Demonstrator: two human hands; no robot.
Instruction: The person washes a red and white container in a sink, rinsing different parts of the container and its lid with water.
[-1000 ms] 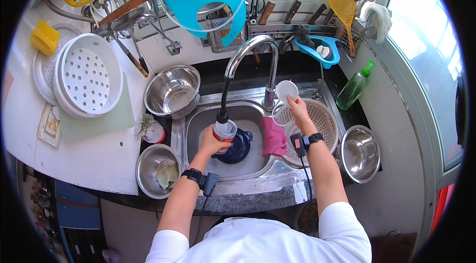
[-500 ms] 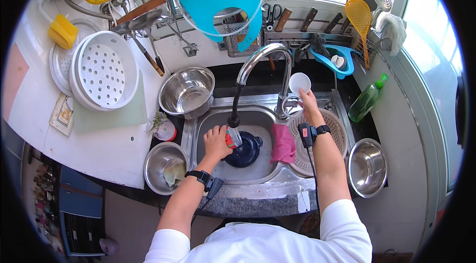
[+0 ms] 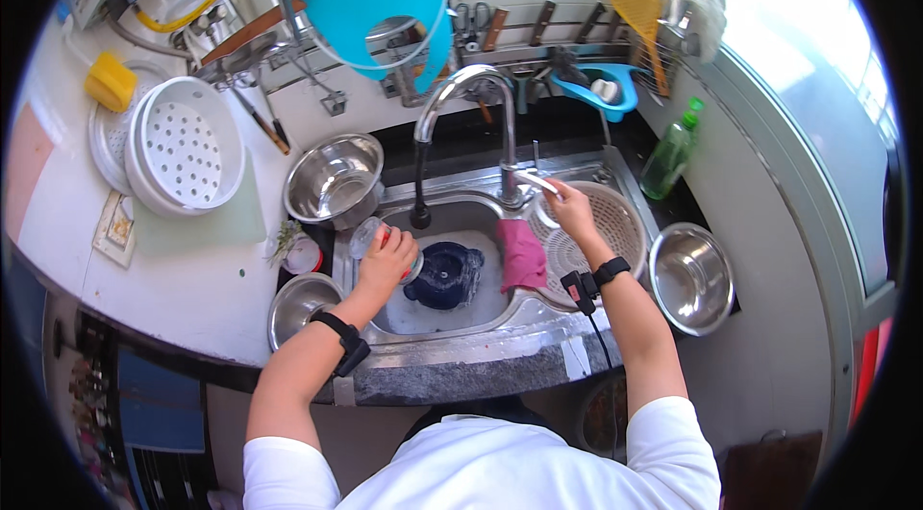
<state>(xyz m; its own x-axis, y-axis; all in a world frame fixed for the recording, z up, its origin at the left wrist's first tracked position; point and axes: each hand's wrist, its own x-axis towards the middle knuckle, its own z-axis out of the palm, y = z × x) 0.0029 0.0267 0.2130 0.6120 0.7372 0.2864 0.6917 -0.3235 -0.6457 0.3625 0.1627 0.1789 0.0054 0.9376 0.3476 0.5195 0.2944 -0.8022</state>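
Note:
In my left hand (image 3: 387, 262), fingers wrapped round it, is a clear jar (image 3: 365, 236) with a red label, tilted over the left side of the sink (image 3: 409, 320). My right hand (image 3: 574, 210) pinches a round white lid (image 3: 536, 182), seen nearly edge-on, beside the base of the curved faucet (image 3: 510, 149). The faucet's black nozzle (image 3: 420, 215) hangs over the basin, with no water stream visible. A dark blue round thing (image 3: 442, 272) lies on the sink bottom. Over the basin's right edge hangs a pink cloth (image 3: 521, 255).
Right of the cloth sits a pale perforated basket (image 3: 615, 226). Steel bowls stand behind left (image 3: 332, 178), front left (image 3: 303, 303) and right (image 3: 692, 279). A green bottle (image 3: 670, 154) is at the back right. White colanders (image 3: 187, 140) occupy the left counter.
My left hand has drawn the jar out from under the nozzle toward the left. My right hand has lowered the white lid and turned it edge-on by the faucet. The whole view has shifted.

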